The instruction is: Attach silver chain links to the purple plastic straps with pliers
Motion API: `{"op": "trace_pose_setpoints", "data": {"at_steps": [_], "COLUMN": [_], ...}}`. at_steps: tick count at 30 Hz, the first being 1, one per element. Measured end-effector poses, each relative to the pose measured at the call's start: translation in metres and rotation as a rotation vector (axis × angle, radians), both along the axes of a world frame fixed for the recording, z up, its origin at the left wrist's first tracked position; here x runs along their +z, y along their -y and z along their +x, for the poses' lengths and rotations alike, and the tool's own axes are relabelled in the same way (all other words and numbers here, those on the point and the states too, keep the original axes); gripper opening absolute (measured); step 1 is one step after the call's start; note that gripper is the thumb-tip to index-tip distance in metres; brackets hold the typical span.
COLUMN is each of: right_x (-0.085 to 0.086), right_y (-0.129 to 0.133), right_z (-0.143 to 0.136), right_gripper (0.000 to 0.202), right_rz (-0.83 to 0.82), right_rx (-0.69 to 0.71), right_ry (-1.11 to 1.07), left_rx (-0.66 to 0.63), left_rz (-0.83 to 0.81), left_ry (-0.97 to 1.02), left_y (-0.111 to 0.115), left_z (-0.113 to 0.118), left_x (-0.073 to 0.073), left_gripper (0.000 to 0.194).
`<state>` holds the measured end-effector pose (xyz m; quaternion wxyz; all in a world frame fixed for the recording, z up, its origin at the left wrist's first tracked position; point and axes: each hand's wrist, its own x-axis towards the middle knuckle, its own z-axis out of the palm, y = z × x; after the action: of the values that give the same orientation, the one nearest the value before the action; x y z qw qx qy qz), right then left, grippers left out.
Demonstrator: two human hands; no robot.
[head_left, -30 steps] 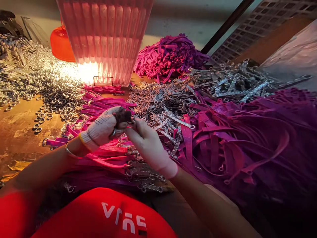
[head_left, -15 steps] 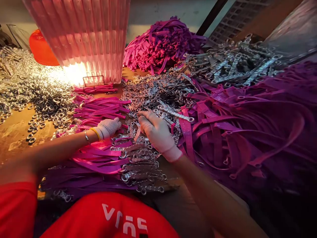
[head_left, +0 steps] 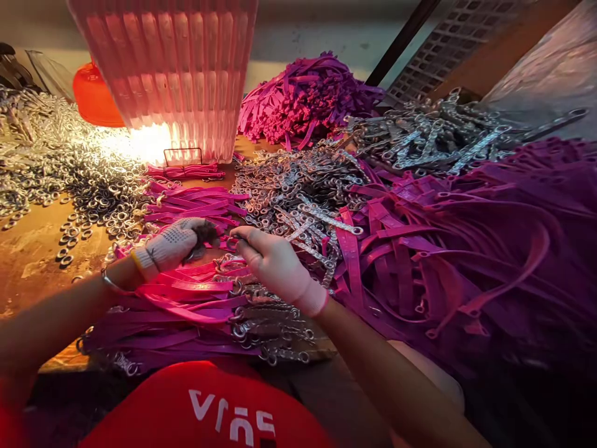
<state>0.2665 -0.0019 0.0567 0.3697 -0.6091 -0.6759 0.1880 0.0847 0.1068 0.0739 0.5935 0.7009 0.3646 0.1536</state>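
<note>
My left hand, in a dotted white knit glove with dark-stained fingers, is closed above the pink straps. What its fingers hold, if anything, is hidden. My right hand, in a pale glove, pinches a small metal ring between thumb and fingertips, a short gap from the left fingertips. Below both hands lies a row of pink straps joined by rings to braided silvery strips. Beyond them rests another bunch of pink straps.
Loose metal rings spread across the table on the left. Silvery braided strips are heaped ahead. Purple straps pile up at the right and back. An orange lamp glows behind a ribbed translucent panel.
My left hand has lifted and shifted slightly left, its dark fingertips now showing. My right hand has moved left and nearer, from the metal strips to beside the left, with a ring in its fingertips.
</note>
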Motion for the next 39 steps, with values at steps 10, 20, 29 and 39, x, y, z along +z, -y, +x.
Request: {"op": "trace_pose_setpoints", "data": {"at_steps": [10, 20, 29, 39], "right_x": [0.044, 0.052, 0.039, 0.038], "right_y": [0.011, 0.005, 0.000, 0.002], "right_z": [-0.037, -0.044, -0.052, -0.044], "right_gripper": [0.035, 0.029, 0.033, 0.046], "right_rz": [-0.185, -0.246, -0.180, -0.219], "right_rx": [-0.040, -0.054, -0.108, -0.032], "right_ry": [0.693, 0.599, 0.771, 0.560], "left_rx": [0.048, 0.162, 0.095, 0.058], "left_rz": [-0.257, -0.405, 0.189, 0.030], "left_ry": [0.195, 0.429, 0.130, 0.053], "left_y": [0.039, 0.049, 0.041, 0.037], "left_z": [-0.009, -0.010, -0.012, -0.026], "left_x": [-0.003, -0.021, -0.012, -0.021], "left_gripper": [0.028, 0.025, 0.025, 0.021]}}
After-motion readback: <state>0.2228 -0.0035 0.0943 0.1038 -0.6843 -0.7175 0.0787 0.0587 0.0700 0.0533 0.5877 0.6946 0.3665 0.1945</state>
